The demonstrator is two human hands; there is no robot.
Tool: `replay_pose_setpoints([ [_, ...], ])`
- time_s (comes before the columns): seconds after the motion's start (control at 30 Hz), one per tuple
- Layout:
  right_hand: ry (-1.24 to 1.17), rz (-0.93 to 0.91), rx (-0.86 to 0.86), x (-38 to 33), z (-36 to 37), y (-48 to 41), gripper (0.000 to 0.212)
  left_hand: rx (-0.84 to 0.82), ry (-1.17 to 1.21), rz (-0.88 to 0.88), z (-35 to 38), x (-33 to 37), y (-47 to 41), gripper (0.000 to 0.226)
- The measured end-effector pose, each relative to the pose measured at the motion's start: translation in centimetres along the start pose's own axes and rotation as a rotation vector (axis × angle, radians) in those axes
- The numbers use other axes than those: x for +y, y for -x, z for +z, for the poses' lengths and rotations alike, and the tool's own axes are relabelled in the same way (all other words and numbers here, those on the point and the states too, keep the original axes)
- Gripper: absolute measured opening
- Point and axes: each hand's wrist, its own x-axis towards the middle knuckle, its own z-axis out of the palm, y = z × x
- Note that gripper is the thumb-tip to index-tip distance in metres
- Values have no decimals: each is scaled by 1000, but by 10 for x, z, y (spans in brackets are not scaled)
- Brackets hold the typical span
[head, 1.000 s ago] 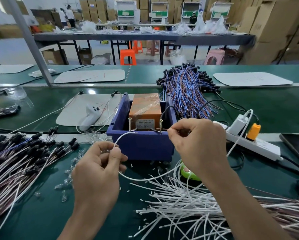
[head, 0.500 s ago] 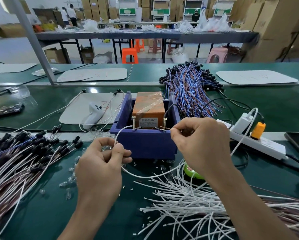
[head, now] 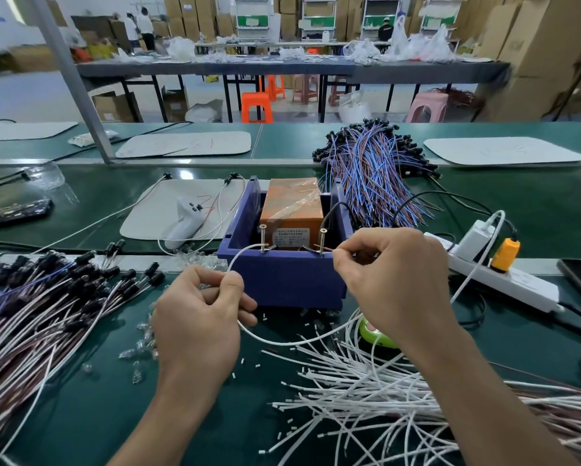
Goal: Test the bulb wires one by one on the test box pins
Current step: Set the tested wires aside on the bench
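- Your left hand [head: 198, 317] sits low in front of the test box [head: 292, 280], back of the hand up. Thumb and forefinger pinch the white wire [head: 240, 262] and the other fingers are curled under.
- From that pinch the wire arcs up and over to the left pin [head: 263, 238], and its tip touches the pin near the base.
- Your right hand [head: 393, 280] is raised at the box's front right corner with the knuckles toward you. Thumb and forefinger pinch a thin lead end, which reaches the foot of the right pin [head: 322, 242].
- Below, the same wire sags in a loop from your left hand across the bench [head: 80, 415] and passes under your right hand.
- The box stands at the far edge of the near bench section, about midway across, with the orange unit [head: 294, 206] inside it, behind the pins.
- The loose white wires [head: 366, 391] lie toward the near right corner, and the black-capped bundle [head: 47, 297] lies along the left edge.
- Against half a second ago little differs — both pinches hold, and both wire ends stay at their pins.
- Against a second ago, the left end has closed in on its pin — before, it sat just beside it.
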Motion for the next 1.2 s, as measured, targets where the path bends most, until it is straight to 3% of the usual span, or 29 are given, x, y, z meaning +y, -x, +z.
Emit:
replay_pose_setpoints([
  [0.9, -12, 36, 16, 2, 1, -1, 15, 19, 64, -58, 3, 0, -8, 16],
  [1.2, -3, 75, 11, -1, 1, 1, 14, -12, 21, -5, 3, 0, -7, 14],
])
